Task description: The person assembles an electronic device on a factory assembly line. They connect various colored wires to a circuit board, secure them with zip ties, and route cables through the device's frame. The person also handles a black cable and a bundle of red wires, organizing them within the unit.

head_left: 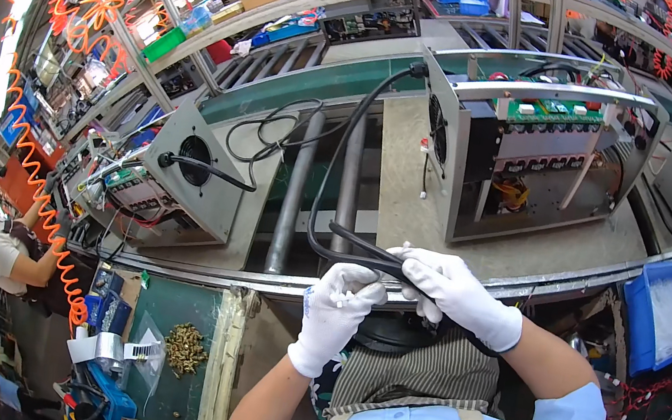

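Note:
My right hand (463,294), in a white glove, is closed around a doubled black cable (355,253). The cable loops up to the grey end plate of an open metal chassis (549,169) that has a green circuit board and black fan. Beside it, to the left, my gloved left hand (335,311) has its fingers curled in a pinch close to the cable. A small white piece shows at its fingertips, too small to name. Both hands are over the front rail (289,284) of the roller line.
Another chassis (183,177) with a fan and cable stands on the left, near a co-worker (9,246). A blue bin (664,315) of clear-white pieces sits at right. Brass-coloured fasteners (186,349) lie heaped at lower left. An orange coiled hose (34,171) hangs at left.

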The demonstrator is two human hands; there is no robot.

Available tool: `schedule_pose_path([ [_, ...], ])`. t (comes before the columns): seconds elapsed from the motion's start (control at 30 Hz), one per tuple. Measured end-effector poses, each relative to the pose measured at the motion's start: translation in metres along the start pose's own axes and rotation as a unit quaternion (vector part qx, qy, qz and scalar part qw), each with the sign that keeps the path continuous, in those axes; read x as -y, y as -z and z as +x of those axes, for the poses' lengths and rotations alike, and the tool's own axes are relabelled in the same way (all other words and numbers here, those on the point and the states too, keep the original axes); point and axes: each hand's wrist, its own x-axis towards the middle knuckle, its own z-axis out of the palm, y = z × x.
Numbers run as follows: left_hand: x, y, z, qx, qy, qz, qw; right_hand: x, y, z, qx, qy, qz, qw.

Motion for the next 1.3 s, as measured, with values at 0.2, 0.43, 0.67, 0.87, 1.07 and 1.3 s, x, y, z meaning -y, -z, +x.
schedule_pose_path([
  [0.2,0.019,-0.009,-0.011,-0.006,-0.003,-0.026,1.0,-0.012,0.0,0.004,0.043,-0.049,-0.123,0.99],
  [0.43,-0.007,0.021,0.005,0.092,0.181,-0.21,0.956,-0.002,-0.001,0.002,0.007,-0.041,-0.035,0.999],
  [0.67,-0.014,0.016,0.009,0.062,0.125,-0.117,0.983,0.005,-0.01,0.001,0.005,-0.039,-0.05,0.998],
  [0.87,-0.029,0.02,0.009,0.05,0.175,-0.071,0.981,0.005,-0.011,0.002,-0.007,-0.022,-0.02,1.0],
  [1.07,-0.036,0.017,0.011,0.041,0.181,-0.047,0.982,0.0,-0.013,0.005,-0.008,-0.005,-0.012,1.0],
  [1.3,-0.028,0.011,0.008,-0.018,0.113,0.0,0.993,-0.004,-0.021,0.007,-0.019,0.054,-0.116,0.992],
])
